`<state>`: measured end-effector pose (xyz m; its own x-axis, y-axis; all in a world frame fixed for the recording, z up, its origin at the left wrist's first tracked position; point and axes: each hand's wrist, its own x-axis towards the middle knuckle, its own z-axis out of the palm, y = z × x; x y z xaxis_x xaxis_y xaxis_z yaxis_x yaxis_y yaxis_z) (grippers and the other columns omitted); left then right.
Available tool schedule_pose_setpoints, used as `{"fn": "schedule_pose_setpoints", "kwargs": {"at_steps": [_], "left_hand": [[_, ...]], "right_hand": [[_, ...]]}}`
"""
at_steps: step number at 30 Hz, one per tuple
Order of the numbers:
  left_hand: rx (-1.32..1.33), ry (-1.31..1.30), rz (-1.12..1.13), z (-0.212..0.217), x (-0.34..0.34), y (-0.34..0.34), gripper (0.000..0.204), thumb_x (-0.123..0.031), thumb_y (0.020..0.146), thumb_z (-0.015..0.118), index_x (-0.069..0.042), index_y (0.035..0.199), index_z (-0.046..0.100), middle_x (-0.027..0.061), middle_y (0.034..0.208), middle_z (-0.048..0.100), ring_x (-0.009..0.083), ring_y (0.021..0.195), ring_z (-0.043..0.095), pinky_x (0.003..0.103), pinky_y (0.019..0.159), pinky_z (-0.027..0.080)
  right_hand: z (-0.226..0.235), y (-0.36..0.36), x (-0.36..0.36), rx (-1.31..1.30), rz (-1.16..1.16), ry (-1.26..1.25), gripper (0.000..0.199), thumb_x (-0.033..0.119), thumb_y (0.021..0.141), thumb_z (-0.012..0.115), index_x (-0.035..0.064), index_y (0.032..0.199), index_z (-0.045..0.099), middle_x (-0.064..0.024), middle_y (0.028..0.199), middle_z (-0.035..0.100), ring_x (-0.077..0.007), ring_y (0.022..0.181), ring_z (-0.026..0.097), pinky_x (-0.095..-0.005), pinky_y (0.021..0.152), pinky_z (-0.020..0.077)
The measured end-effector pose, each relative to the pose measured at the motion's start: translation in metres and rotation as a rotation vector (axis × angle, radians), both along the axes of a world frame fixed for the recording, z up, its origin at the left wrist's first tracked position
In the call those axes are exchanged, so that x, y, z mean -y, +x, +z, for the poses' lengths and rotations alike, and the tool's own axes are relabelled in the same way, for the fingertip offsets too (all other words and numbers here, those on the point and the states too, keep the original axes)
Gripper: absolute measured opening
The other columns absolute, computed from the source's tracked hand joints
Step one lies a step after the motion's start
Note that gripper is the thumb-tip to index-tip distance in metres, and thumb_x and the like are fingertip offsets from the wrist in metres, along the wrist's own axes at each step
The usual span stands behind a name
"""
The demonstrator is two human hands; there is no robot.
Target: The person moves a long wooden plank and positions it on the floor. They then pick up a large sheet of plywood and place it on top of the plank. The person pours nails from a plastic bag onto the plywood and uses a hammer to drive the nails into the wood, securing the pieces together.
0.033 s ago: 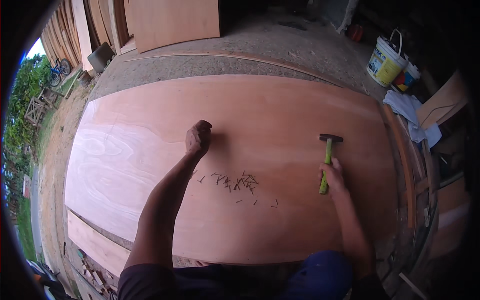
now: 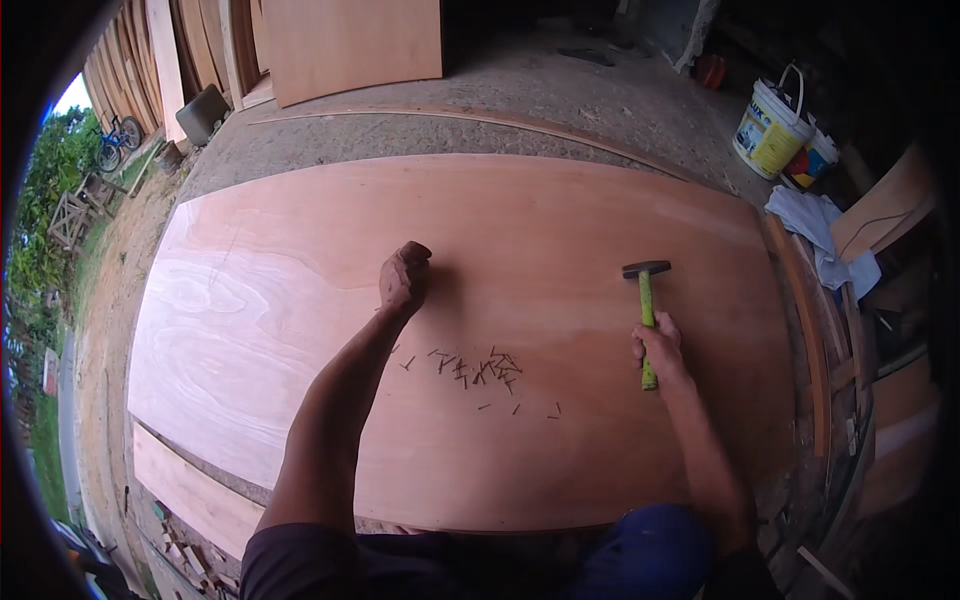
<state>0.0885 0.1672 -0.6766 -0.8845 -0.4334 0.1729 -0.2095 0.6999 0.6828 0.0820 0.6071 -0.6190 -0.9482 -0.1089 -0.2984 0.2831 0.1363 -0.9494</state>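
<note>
A large reddish plywood sheet (image 2: 560,460) lies flat before me. Over its middle, my left hand (image 2: 403,277) is closed, fingers drawn together; whatever they may pinch is hidden or too small to see. My right hand (image 2: 662,345) grips the lime-green handle of a hammer (image 2: 646,289) to the right, its dark head pointing away from me above the sheet. Between my arms a loose scatter of small nails (image 2: 482,370) rests on the wood, the thickest cluster just nearer to me than my left hand.
Long timber strips (image 2: 806,330) run along the right edge, near a white cloth (image 2: 806,212) and a white-and-yellow bucket (image 2: 772,128). A narrow board (image 2: 190,485) lies at the near left. An upright panel (image 2: 355,50) stands beyond the sheet, and a thin strip (image 2: 480,118) crosses the concrete floor.
The hammer has shifted slightly left and its head has tilted left. My left hand sits a little further right in the picture, still closed; the whole view has shifted slightly.
</note>
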Motion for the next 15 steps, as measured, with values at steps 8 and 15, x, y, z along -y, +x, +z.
{"fn": "schedule_pose_setpoints", "kwargs": {"at_steps": [8,15], "left_hand": [[-0.311,-0.057,-0.094,-0.022,-0.022,-0.032,0.014,-0.007,0.082,0.061,-0.013,0.095,0.063,0.0071,0.086,0.069,0.0311,0.092,0.062,0.043,0.083,0.045],[-0.268,0.016,-0.071,-0.017,-0.012,-0.019,0.021,-0.006,0.083,0.06,-0.013,0.103,0.058,0.0074,0.086,0.068,0.0302,0.093,0.061,0.042,0.085,0.044]], "right_hand": [[0.029,-0.027,0.124,-0.581,0.543,0.631,0.058,0.018,0.101,0.047,0.0156,0.154,0.025,-0.0245,0.1,0.067,-0.0375,0.075,0.069,-0.0457,0.063,0.0541],[-0.009,0.018,0.184,-0.526,0.552,0.666,0.064,0.008,0.098,0.049,0.0142,0.155,0.022,-0.0295,0.116,0.062,-0.0485,0.085,0.065,-0.0516,0.07,0.052]]}}
